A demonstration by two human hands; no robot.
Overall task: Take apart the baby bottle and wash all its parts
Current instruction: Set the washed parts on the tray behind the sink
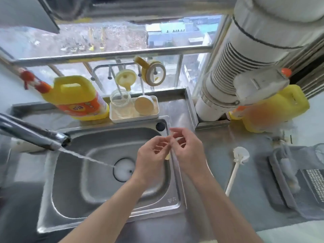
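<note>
I see a small part (167, 156), pale yellow, btw the two hands, over the sink's (108, 213) R rim; too small to tell which piece. L hand (152, 155) & R hand (188, 149) both curl fingers in & pinch it. Other bottle bits sit well apart at the back: clear body (120, 102) & cap (144, 105) in tray (135, 118), lid (125, 78) & handle ring (154, 71) on rack (98, 69). Brush (240, 155) lies on counter (219, 155), R of hands. Tap (35, 135) runs water toward drain (123, 170).
</note>
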